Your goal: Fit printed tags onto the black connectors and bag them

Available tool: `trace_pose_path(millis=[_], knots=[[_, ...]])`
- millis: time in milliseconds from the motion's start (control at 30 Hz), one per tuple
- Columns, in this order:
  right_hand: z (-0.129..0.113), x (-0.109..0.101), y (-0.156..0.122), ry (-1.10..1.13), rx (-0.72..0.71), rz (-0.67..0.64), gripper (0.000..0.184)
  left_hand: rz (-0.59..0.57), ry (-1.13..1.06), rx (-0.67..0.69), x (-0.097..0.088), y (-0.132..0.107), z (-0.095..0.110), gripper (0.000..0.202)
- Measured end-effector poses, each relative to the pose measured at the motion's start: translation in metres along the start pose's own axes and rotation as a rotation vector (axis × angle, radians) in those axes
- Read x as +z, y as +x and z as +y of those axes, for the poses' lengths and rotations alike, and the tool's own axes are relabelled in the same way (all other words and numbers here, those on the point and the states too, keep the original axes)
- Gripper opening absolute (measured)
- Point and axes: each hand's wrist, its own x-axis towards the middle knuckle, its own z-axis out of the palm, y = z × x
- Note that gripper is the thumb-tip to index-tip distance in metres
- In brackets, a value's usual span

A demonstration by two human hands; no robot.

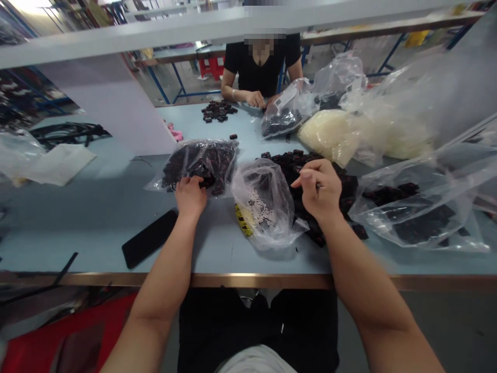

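My left hand (191, 196) reaches to the near edge of a clear plastic bag (229, 150) full of small dark parts. Its fingers bend down over a small black part (208, 179) at the fingertips; the thumb is mostly hidden. To the right, my right hand (321, 190) hovers above a heap of small black parts (289, 156), fingers curled in and thumb against the index finger. Whatever sits in that pinch is too small to make out. Between both hands lies an open clear bag (267, 207) holding tiny white pieces, with a yellow-and-black label (243, 220) at its left side.
A black phone (149, 239) lies left of my forearm. Further bags, one with cream-coloured contents (328, 135) and one with dark parts (423, 223), are on the right. Across the table a person (261, 70) works beside a small dark pile (218, 111). A white shelf bar (174, 39) crosses above.
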Motion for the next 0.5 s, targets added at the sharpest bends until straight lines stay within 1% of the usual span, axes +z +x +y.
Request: trace_pose_path(millis=[133,233,333,400,500], knots=[[-0.004,0.012,-0.010,0.078,-0.091,-0.171,0.059,-0.120,0.105,0.020,-0.001,-0.003,0.005,0.028],[-0.005,0.021,-0.016,0.119,-0.153,-0.249,0.051,-0.205,0.210,0.009,-0.006,-0.002,0.012,0.027],[-0.006,0.028,-0.021,0.120,-0.192,-0.327,0.043,-0.252,0.247,0.023,-0.009,0.000,0.016,0.022],[-0.006,0.030,-0.023,0.076,-0.165,-0.425,0.036,-0.273,0.257,0.043,-0.009,0.000,0.018,0.020],[-0.009,0.031,-0.022,-0.090,-0.066,-0.679,0.022,-0.254,0.257,0.055,-0.009,-0.002,0.020,0.021]])
